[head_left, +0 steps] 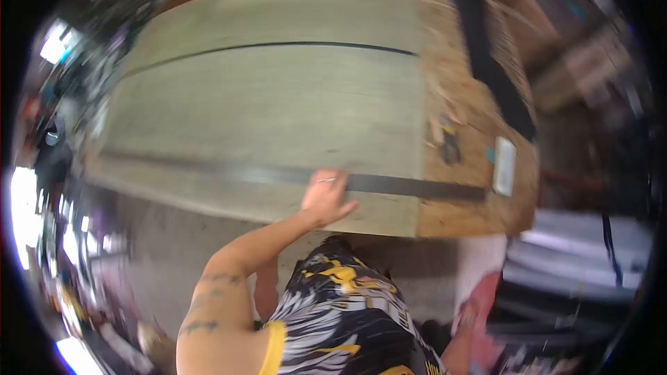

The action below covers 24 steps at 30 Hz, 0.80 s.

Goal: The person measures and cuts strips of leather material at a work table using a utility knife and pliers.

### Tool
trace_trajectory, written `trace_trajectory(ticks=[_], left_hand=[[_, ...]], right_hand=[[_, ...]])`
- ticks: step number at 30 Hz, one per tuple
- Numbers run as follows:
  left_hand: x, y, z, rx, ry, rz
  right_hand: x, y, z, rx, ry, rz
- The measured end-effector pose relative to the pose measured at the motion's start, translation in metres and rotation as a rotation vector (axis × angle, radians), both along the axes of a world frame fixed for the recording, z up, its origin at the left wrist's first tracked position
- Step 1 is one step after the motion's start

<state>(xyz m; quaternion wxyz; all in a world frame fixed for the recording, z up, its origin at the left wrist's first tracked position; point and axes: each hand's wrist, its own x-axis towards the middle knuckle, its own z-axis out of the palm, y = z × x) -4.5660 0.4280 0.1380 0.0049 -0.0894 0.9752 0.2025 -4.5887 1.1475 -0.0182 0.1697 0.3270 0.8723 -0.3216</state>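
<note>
Hands first: our left hand [325, 196] lies flat, fingers spread, pressing the long dark metal straightedge [292, 176] across the pale grey-green board [278, 97] at centre frame. Our right hand is out of view. Right of centre, the wooden worktop [472, 160] carries dark pliers [450, 144].

left hand [325, 198] flat on metal straightedge [292, 176], pale board [278, 104]
</note>
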Motion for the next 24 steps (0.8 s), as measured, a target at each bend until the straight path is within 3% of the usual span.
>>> trace_trajectory(ticks=[2, 3, 4, 5, 7, 8, 10, 13, 15, 17, 19, 23, 24], left_hand=[[0.011, -0.002, 0.007, -0.062, 0.102, -0.001], [0.013, -0.002, 0.008, -0.066, 0.111, -0.016], [0.015, -0.005, 0.006, -0.073, 0.113, -0.010], [-0.003, -0.001, -0.004, -0.066, 0.086, -0.015], [0.006, 0.004, -0.009, -0.064, 0.046, 0.028], [0.004, 0.006, -0.009, -0.081, 0.060, 0.039], [0.002, 0.005, -0.004, -0.062, 0.066, 0.044], [-0.007, 0.004, -0.002, -0.021, 0.087, 0.106], [-0.013, 0.011, -0.002, 0.014, 0.042, 0.206], [-0.033, 0.033, 0.007, 0.005, 0.141, 0.329], [-0.048, 0.053, -0.002, 0.016, 0.203, 0.365], [-0.136, 0.105, 0.014, 0.100, 0.212, 0.220], [-0.160, 0.110, 0.012, 0.097, 0.232, 0.220]], right_hand=[[-0.038, -0.027, 0.030, 0.107, 0.192, 0.087], [-0.059, -0.104, 0.094, -0.002, 0.365, 0.022], [-0.083, -0.099, 0.070, -0.029, 0.519, 0.111], [-0.123, -0.157, 0.114, -0.158, 0.542, 0.222], [-0.156, -0.260, 0.176, -0.064, 0.558, 0.426], [-0.175, -0.289, 0.175, -0.104, 0.694, 0.588], [-0.212, -0.348, 0.183, -0.149, 0.700, 0.781], [-0.257, -0.410, 0.161, 0.019, 0.709, 1.071], [-0.275, -0.440, 0.156, 0.162, 0.584, 1.097], [-0.291, -0.447, 0.136, 0.173, 0.683, 1.099], [-0.306, -0.452, 0.140, 0.158, 0.601, 1.134], [-0.327, -0.446, 0.143, 0.104, 0.402, 1.151], [-0.330, -0.442, 0.147, 0.080, 0.471, 1.128]])
